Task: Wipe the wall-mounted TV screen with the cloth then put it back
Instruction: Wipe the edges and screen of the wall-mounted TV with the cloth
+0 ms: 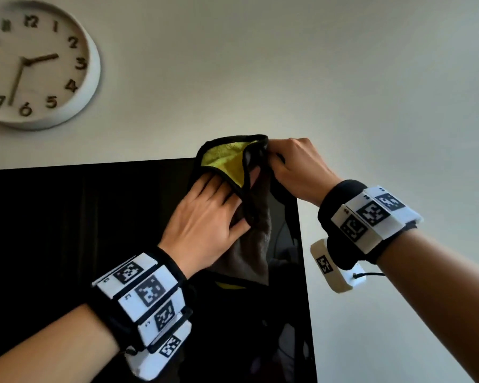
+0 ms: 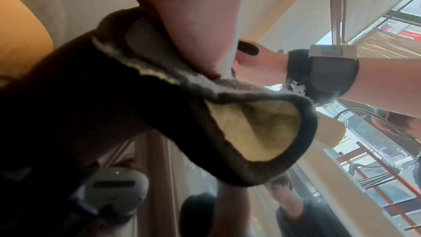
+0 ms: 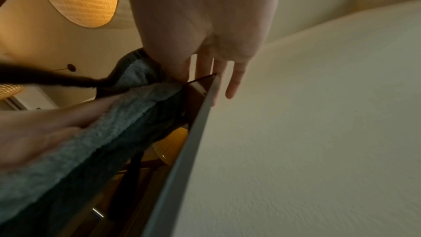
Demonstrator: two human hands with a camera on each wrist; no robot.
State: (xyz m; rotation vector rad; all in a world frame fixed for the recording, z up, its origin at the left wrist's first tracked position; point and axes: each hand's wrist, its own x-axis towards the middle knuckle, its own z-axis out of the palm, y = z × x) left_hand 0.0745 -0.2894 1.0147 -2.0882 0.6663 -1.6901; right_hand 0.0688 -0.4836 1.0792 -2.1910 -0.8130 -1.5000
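Cloth spread at the TV's upper right corner, both hands on it.

Nearest, the left hand (image 1: 205,214) lies with straight fingers flat on the grey-and-yellow black-edged microfibre cloth (image 1: 256,239), pressing it against the black wall-mounted TV screen (image 1: 80,230). Just beyond and to the right, the right hand (image 1: 296,164) pinches the cloth's top edge with curled thumb and forefinger, its other fingers reaching past the screen's corner to the wall. The cloth hangs with its long axis running down the screen; its top corner is folded back, yellow side showing. The unwiped screen lies leftward and downward, so the left hand appears better placed to sweep. Farther off, a round white wall clock (image 1: 36,62) hangs upper left, well apart; nothing obstructs.
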